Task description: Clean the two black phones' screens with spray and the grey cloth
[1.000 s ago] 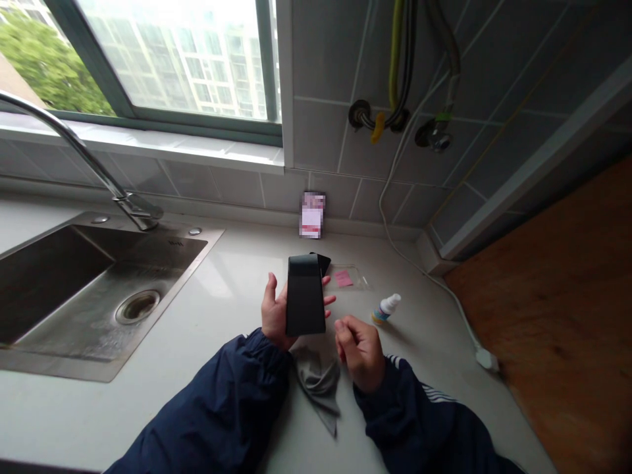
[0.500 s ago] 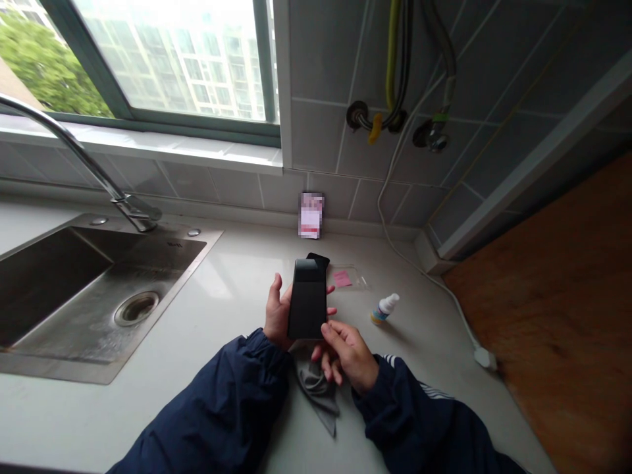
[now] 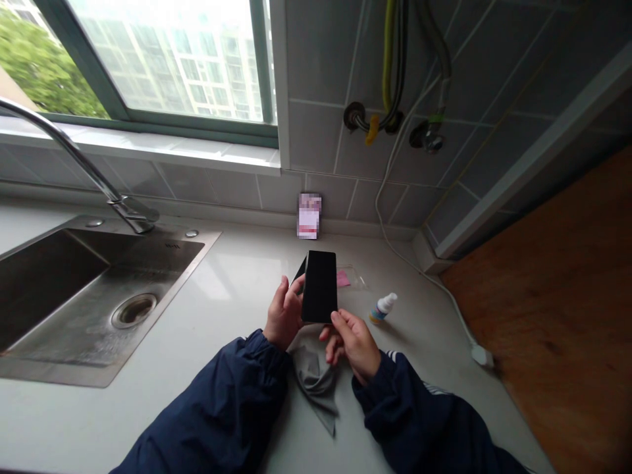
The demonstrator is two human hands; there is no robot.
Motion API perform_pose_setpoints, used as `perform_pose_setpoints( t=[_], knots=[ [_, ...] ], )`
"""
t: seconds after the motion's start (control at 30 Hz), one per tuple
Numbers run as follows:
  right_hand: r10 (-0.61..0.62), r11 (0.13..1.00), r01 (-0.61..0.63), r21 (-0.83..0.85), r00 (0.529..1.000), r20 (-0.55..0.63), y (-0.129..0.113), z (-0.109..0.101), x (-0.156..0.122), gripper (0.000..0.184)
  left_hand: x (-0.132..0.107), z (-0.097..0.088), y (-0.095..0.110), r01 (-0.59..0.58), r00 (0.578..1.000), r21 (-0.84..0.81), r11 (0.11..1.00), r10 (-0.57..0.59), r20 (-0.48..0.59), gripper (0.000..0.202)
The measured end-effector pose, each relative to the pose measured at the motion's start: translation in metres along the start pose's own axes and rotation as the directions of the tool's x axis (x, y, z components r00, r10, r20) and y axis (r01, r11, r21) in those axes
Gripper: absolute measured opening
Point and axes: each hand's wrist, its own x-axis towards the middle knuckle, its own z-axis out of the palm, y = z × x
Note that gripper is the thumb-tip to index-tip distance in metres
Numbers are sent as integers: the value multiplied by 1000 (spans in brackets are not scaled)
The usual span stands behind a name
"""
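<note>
A black phone [image 3: 320, 286] stands nearly upright above the white counter [image 3: 232, 296], dark screen toward me. My left hand [image 3: 284, 317] grips its left edge with the fingers curled behind it. My right hand [image 3: 351, 339] pinches the phone's lower right corner between thumb and fingers. A second black piece [image 3: 299, 268] peeks out behind the phone's upper left. Below both hands lies a crumpled grey cloth [image 3: 316, 385].
A clear packet with a pink label [image 3: 346, 278] and a small white dropper bottle [image 3: 383, 307] lie just right of the phone. A steel sink [image 3: 74, 296] with a curved tap [image 3: 74, 158] fills the left. A white cable [image 3: 444, 299] runs along the right.
My right hand came up from beside the cloth and took the phone's lower right corner. The phone has been raised, shifted right and tilted more upright.
</note>
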Motion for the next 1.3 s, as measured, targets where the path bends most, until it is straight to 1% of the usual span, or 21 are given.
perform_pose_setpoints(
  t=[0.1, 0.23, 0.33, 0.53, 0.6, 0.67, 0.73, 0.77, 0.83, 0.87, 0.93, 1.03, 1.1, 1.2, 1.3],
  knots=[
    [-17, 1000, 17, 3, 997, -74, -3, -7, 5, 69, 1, -3, -1, -15, 998, 15, 1000, 16, -60, 70],
    [-4, 1000, 8, 21, 986, -165, -4, -16, 13, 59, 0, -4, -1, -97, 986, 106, 990, 110, -122, 59],
    [24, 999, -14, 43, 975, -219, -2, -20, 18, 51, -2, -1, 1, -137, 975, 160, 978, 161, -152, 56],
    [84, 994, -63, 87, 963, -257, -3, -26, 23, 39, -2, 1, 3, -171, 961, 228, 958, 214, -178, 55],
    [104, 992, -82, 99, 962, -250, -4, -28, 23, 36, -1, 0, 2, -210, 935, 307, 928, 283, -216, 55],
    [121, 989, -97, 108, 963, -240, -5, -29, 24, 34, 0, -2, 1, -269, 878, 440, 857, 406, -254, 56],
    [129, 988, -103, 118, 964, -234, -6, -30, 24, 34, 1, -4, -1, -319, 803, 593, 739, 544, -246, 52],
    [129, 987, -102, 122, 964, -234, -6, -30, 24, 34, 1, -5, -2, -336, 768, 660, 672, 601, -220, 49],
    [121, 987, -92, 131, 964, -238, -7, -29, 23, 34, 3, -8, -4, -360, 718, 759, 543, 680, -146, 43],
    [115, 987, -85, 134, 964, -238, -7, -28, 22, 36, 4, -10, -5, -369, 700, 794, 483, 706, -104, 42],
    [100, 988, -69, 137, 967, -234, -8, -25, 19, 45, 6, -14, -9, -382, 678, 847, 370, 735, -16, 43],
    [74, 990, -45, 135, 973, -219, -7, -22, 15, 67, 10, -21, -13, -375, 667, 900, 223, 739, 94, 51],
    [51, 991, -24, 133, 977, -205, -6, -22, 13, 84, 12, -25, -16, -365, 673, 914, 178, 729, 127, 55],
    [33, 990, -7, 139, 982, -188, -5, -23, 12, 101, 14, -29, -19, -339, 689, 926, 164, 714, 126, 57],
    [54, 988, -27, 154, 983, -175, -6, -25, 12, 111, 16, -31, -21, -314, 709, 932, 183, 698, 102, 62]
  ],
)
